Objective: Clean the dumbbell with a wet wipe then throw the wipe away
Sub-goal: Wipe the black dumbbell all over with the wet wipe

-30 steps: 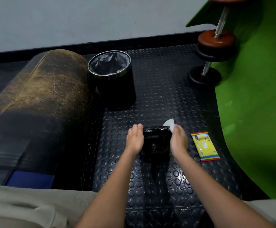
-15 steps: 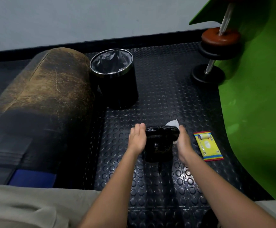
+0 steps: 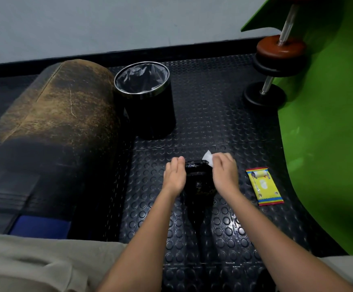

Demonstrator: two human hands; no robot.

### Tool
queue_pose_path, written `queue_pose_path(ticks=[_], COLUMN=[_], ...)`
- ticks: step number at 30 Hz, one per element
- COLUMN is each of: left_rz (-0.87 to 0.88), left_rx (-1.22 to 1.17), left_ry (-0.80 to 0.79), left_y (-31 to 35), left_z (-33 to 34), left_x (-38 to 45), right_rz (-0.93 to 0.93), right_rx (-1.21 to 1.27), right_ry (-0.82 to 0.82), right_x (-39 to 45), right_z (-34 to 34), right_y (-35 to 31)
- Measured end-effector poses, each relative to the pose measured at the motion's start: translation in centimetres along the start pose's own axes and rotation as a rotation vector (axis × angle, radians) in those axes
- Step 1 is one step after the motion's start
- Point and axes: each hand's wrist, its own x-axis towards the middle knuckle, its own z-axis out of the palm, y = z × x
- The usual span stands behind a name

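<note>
your left hand (image 3: 174,177) lies flat against the dumbbell's (image 3: 198,182) left side, mid-mat (image 3: 213,114); your right hand (image 3: 224,173) pinches the wipe (image 3: 208,158) on its top edge. you're mid-wipe; afterward, carry it to the bin (image 3: 145,98) toward the mat's far edge.

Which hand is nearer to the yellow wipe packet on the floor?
Right. The right hand, holding the wet wipe, is just left of the yellow wipe packet; the left hand is beyond the dumbbell.
</note>
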Motion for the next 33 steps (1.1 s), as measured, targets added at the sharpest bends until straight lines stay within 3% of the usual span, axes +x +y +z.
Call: queue_pose_path(ticks=[3,5,17,19,22,26,29,33], left_rz=[-0.006,-0.002,0.009,0.008,0.002,0.002,-0.001,-0.005], left_rx=[-0.008,-0.009,0.011,0.007,-0.003,-0.002,0.001,-0.005], left_ry=[-0.005,-0.007,-0.014,-0.016,-0.018,-0.014,-0.008,-0.001], left_y=[0.1,0.1,0.1,0.2,0.2,0.2,0.1,0.1], left_z=[0.0,0.0,-0.1,-0.1,-0.2,-0.1,0.0,0.0], left_x=[0.0,-0.1,-0.2,-0.3,-0.4,-0.3,-0.2,-0.1], right_rz=[-0.147,-0.149,0.533,0.571,0.397,0.062,-0.206,-0.360], right_rx=[-0.106,-0.093,0.340,0.326,0.043,-0.293,-0.596,-0.627], right_ry=[-0.027,-0.052,-0.243,-0.238,-0.223,-0.300,-0.267,-0.200], right_x=[0.0,0.2,2.5,2.6,2.6,2.3,1.9,1.6], right_z=[0.0,-0.6,-2.2,-2.1,-2.2,-2.1,-1.3,-1.1], right_y=[0.5,0.9,2.1,2.0,1.0,-0.8,-1.5,-1.3])
